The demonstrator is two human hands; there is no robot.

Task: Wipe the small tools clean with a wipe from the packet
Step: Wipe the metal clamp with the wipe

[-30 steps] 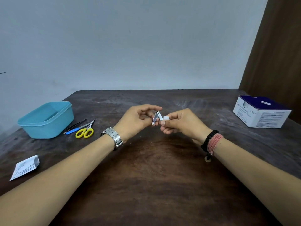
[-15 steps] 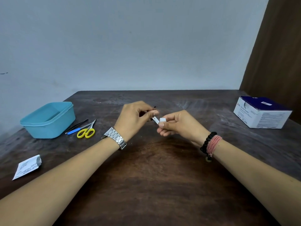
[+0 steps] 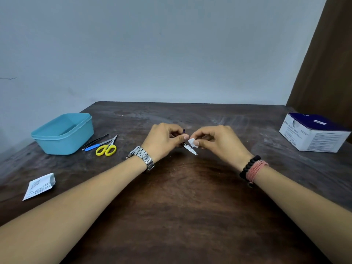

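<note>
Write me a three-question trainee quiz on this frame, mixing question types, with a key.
1. True or false: the left hand holds the nail clipper above the table.
2. Multiple choice: the white wipe is pinched by A) the right hand, B) the left hand, C) neither hand.
3. Fill in: the yellow-handled scissors lie just right of the blue ____.

Key: 1 true. 2 A. 3 tub. The torn packet lies near the left forearm, and the white box sits at the far right.
</note>
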